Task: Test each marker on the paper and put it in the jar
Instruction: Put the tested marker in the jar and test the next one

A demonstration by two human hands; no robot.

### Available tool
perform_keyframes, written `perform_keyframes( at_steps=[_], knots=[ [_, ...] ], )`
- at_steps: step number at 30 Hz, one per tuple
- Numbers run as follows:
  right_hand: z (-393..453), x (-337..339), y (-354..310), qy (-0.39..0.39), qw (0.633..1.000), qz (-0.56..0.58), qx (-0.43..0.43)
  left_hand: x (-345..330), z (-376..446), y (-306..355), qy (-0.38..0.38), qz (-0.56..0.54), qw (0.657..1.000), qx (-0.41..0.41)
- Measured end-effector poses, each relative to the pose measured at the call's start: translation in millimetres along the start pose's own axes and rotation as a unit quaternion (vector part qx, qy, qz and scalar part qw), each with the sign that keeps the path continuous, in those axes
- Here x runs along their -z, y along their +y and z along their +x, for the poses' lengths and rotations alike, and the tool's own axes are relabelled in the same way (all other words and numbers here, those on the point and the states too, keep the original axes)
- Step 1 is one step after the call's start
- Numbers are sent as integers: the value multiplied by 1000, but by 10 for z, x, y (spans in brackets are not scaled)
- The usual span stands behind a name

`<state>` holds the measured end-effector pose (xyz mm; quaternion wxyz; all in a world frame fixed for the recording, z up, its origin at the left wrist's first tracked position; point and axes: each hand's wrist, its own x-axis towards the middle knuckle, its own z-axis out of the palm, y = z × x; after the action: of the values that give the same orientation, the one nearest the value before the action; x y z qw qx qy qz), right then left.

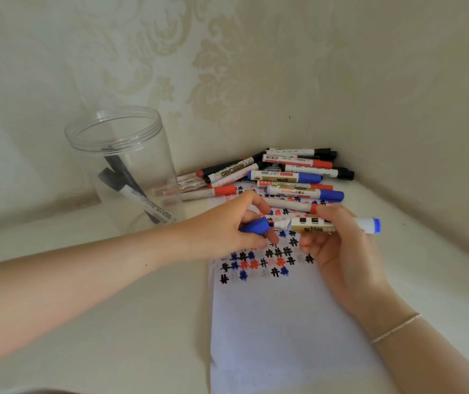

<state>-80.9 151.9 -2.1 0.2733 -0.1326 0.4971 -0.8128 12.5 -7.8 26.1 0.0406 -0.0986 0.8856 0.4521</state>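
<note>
We see a blue marker [324,224] held level over the paper [284,322], at about 1 o'clock from the frame's centre. The right hand [341,245] has its grip curled round the barrel; the left hand [227,228] pinches the blue cap [256,225] just off the white tip, cap and tip near but apart. We cannot tell whether the cap is coming off or going on.

To do this step well, we judge that the cap should move straight along the barrel's axis, with the barrel held steady, so the tip does not smear the fingers. If testing is next, the mark belongs in the bare lower part of the sheet, below the rows of black, red and blue hash-like marks [264,260]. The cap should be seated fully before the marker goes to the jar [125,172].

The jar, clear and open-topped, stands at 10 o'clock on the surface [114,322] and holds a few dark-capped markers [131,189]. The pile of markers [278,174] lies at 12 o'clock, against the wall [256,66].

Legible writing: "WHITEBOARD" on one barrel [234,169] in the pile. The held marker's gold label carries black blocks; its text is too small to read, as are the other labels.
</note>
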Motion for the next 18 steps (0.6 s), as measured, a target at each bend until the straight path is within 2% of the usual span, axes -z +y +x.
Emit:
perform_keyframes(
  at_steps=[7, 12, 14, 18],
  knots=[
    [-8, 0, -2, -17, 998, -52, -17, -27, -7, 10, -5, 86, 996, -33],
    [-54, 0, -106, -53, 992, 52, -98, 61, -58, 28, 23, -1, 998, -62],
    [-61, -11, -102, -58, 990, 56, -115, 52, -81, 47, 35, -17, 997, -68],
    [-70, -51, -78, -44, 997, 25, -60, -42, -109, 124, 45, -86, 995, -29]
  ],
)
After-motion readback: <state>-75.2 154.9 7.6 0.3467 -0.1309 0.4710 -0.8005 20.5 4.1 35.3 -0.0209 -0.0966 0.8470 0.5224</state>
